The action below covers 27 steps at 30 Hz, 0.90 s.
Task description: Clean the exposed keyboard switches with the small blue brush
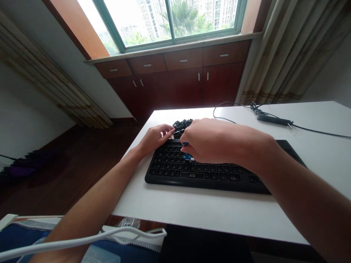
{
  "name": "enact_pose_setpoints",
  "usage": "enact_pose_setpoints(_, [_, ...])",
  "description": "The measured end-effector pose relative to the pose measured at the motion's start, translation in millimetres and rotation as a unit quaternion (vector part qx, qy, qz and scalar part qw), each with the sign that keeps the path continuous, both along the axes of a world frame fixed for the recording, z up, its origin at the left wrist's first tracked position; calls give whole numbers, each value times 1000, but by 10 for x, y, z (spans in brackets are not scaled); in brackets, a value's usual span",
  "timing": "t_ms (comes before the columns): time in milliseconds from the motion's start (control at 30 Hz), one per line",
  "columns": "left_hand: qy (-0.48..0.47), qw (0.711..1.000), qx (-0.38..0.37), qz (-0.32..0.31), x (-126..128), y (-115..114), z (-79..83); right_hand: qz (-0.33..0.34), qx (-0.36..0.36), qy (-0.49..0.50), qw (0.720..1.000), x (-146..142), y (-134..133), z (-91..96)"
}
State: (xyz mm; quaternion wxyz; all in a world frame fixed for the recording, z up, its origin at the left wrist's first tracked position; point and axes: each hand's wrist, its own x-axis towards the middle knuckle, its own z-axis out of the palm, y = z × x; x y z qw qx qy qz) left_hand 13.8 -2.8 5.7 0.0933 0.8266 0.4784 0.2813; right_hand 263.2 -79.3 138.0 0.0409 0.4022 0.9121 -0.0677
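A black keyboard (192, 184) lies on the white table, its keycaps off and rows of bare key sockets showing. My right hand (219, 140) is above its middle, fingers closed around a small blue brush (187, 156). The brush's pale end points down at the sockets, and most of its handle is hidden in my fingers. Behind the keyboard's far left edge sits a pile of loose black keycaps (181, 125). Beside that pile rests my left hand (157, 138), fingers loosely bent and apart, the tips near the keycaps and the keyboard's corner.
A black cable with a dark stick-shaped piece (275, 119) lies at the table's (219, 215) back right. Wooden cabinets (175, 86) stand beyond, under a window. At the lower left are a white frame bar (82, 241) and blue zipped fabric (131, 252).
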Motion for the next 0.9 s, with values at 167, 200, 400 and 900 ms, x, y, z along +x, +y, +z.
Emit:
enact_pose_setpoints(167, [-9,1000,-17,10,-6,-1,-18,-40,-28,-18,999,63,25,11])
enact_pose_setpoints(200, [-9,1000,-20,10,-7,-1,-20,-31,-37,-14,999,69,28,16])
enact_pose_setpoints(400, [3,1000,-4,15,10,-28,24,-35,-31,12,999,37,28,-7])
enact_pose_setpoints(900, [0,1000,-14,18,-12,-13,-14,-5,-53,-23,998,96,-67,94])
